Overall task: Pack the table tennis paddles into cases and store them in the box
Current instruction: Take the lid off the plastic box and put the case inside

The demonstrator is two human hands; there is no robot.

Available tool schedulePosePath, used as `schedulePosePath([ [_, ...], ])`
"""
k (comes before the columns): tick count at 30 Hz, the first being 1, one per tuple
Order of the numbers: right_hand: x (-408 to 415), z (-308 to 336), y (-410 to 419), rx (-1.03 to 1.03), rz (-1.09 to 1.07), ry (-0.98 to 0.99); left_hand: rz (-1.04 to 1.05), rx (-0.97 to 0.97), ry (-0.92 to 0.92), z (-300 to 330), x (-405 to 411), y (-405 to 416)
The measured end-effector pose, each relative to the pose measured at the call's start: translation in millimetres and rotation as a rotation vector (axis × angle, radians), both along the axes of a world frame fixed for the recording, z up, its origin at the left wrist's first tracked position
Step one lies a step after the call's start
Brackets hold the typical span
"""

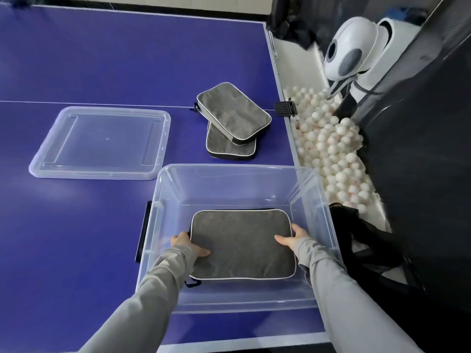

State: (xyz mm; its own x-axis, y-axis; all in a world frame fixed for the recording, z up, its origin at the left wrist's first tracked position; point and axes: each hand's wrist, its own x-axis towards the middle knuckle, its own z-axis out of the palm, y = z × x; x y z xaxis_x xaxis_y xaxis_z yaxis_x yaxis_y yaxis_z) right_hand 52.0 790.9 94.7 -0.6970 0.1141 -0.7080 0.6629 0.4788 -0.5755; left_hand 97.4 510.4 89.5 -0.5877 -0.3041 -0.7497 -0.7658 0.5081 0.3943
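Head view, case in hand: a grey case (pixel 242 244) with pale piping lies flat, low inside the clear box (pixel 328 225), near the box's near wall.
Left hand (pixel 190 247): thumb on the case's top face, fingers tucked at its left edge; it grips the case.
Right hand (pixel 289 236): thumb on top, fingers round the right edge; it grips the case likewise.
Whether the case rests on the box floor: cannot tell.
Step in hand: judged to be setting this case down in the box.
Doing it well: keep it level, seat it flat against the floor, and leave room for the others before letting go.
Remaining cases: two grey cases (pixel 233 114) stacked askew on the blue worktop (pixel 102 59), just beyond the box's far wall.
Lid (pixel 102 142): clear, lying on the worktop to the far left of the box, apart from it.
Obstructions: none seen between box and stack.
Surroundings: white balls (pixel 331 146) heaped off the worktop's right edge; a white machine (pixel 349 47) at far right.
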Motion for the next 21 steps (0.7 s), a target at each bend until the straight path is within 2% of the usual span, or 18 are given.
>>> schedulePosePath([
  [8,2.0,-2.8,-3.4,0.157,0.095,0.000,-0.039,-0.033,0.017,-4.7,-5.2,1.4],
  [14,8.4,4.9,-9.1,0.350,0.209,0.096,-0.087,-0.062,0.031,-2.0,-2.7,4.6],
  [17,10.4,11.6,-13.4,0.421,0.311,0.185,-0.196,-0.130,0.108,3.7,-1.5,9.5],
  [21,7.3,25.5,-21.5,0.507,0.435,0.336,-0.448,-0.299,0.255,16.7,-6.9,15.8],
])
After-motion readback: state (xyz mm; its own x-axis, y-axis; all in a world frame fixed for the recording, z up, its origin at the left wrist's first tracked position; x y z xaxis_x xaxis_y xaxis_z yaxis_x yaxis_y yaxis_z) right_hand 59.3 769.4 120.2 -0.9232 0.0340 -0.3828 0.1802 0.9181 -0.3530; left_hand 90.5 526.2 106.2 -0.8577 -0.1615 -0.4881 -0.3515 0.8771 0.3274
